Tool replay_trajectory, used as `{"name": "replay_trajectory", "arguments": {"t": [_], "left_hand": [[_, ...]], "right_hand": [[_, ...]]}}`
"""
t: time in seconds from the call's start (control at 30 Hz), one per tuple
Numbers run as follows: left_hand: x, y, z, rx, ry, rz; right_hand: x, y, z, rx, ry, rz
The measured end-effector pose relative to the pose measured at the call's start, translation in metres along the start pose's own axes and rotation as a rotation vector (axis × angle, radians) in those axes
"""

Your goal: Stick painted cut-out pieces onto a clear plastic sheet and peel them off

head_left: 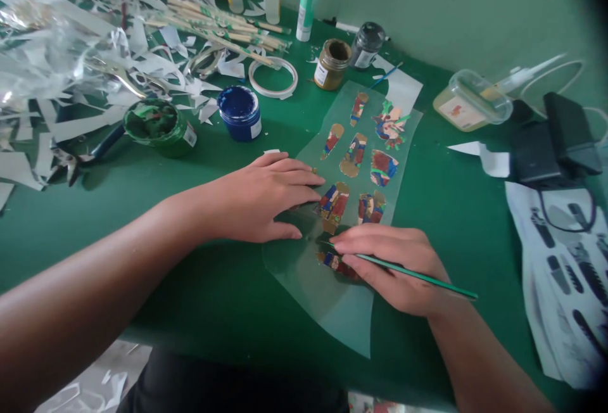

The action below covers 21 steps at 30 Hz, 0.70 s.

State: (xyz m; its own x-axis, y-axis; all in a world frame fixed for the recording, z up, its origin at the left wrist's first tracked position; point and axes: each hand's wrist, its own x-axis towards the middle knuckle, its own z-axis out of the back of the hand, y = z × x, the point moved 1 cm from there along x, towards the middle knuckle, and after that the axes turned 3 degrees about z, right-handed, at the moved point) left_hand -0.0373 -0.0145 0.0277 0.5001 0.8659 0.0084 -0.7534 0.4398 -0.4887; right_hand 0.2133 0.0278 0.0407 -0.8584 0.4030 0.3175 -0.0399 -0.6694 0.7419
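A clear plastic sheet [332, 311] lies on the green tabletop, bearing several small painted pieces in red, blue, gold and green. My left hand [266, 194] rests flat on the sheet's left edge, fingers stretched beside a painted piece [335, 205]. In a pinch, my right hand [399, 267] grips a thin green paintbrush [418, 275]. The brush tip points left, just above the lowest painted piece [332, 261], which the right fingers partly cover. Whether the tip touches the sheet I cannot tell.
Open jars of green [159, 127], blue [239, 115] and gold paint [331, 66] stand beyond my left hand. Paper scraps, pliers [118, 77] and wooden sticks [213, 23] crowd the back left. On the right are a plastic tub [470, 102], a black device [546, 140] and printed sheets [560, 273].
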Motion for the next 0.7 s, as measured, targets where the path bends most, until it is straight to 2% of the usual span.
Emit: {"name": "replay_trajectory", "arguments": {"t": [0.43,0.7], "left_hand": [[0.0018,0.0015,-0.0011,-0.041,0.015,0.023],[0.0011,0.0018,-0.0033,-0.076,0.009,0.048]], "right_hand": [[0.0024,0.0043,0.0034,-0.010,0.009,0.011],[-0.0054,0.0031,0.0033,0.029,0.064,0.030]]}}
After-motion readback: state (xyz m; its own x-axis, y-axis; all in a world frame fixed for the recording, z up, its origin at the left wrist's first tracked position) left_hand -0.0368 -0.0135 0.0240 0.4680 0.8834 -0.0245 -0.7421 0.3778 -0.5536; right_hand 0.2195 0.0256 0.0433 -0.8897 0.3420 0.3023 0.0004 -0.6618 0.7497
